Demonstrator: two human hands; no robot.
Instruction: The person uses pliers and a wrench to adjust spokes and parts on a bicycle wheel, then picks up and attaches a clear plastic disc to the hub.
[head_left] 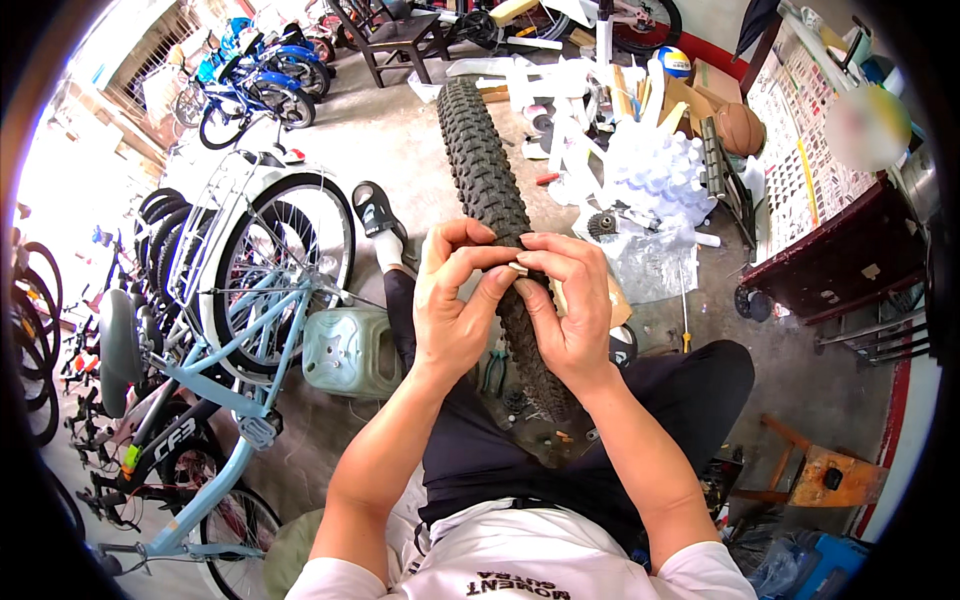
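Tyre (485, 165): black and knobbly, it runs beneath the person's fingers (470, 262), from between the knees out over the floor (385, 135), tread facing up.
Piece (517, 268): small and pale, it sits where the fingertips meet above the tread; too little shows to tell its kind.
Left hand (450, 315): thumb and forefinger pinch the piece from the left, the other fingers curled by the tread.
Right hand (575, 315): thumb and forefinger close on the piece from the right, the other fingers bent alongside.
Lap: dark trousers (475, 450) flank the tyre's near end, below a white shirt (530, 550).
Foot: a dark sandal (370, 203) over a white sock rests left of the tyre.
Tools: pliers (495, 370) lie between the legs, near the tyre; a yellow-handled screwdriver (686, 325) lies to the right.
Jug (350, 350): pale blue-green, it stands just beside the left leg.
Bicycle (235, 400): light blue, it fills the left side, with more bicycles crowded behind it.
Heap: white wrapping (650, 170) spreads right of the tyre, a brown ball (740, 130) and a blue, yellow and white ball (674, 62) at its far side.
Edges: a dark chair (395, 45) stands at the top, a dark red cabinet (850, 255) at right, a wooden stool (850, 482) at lower right.
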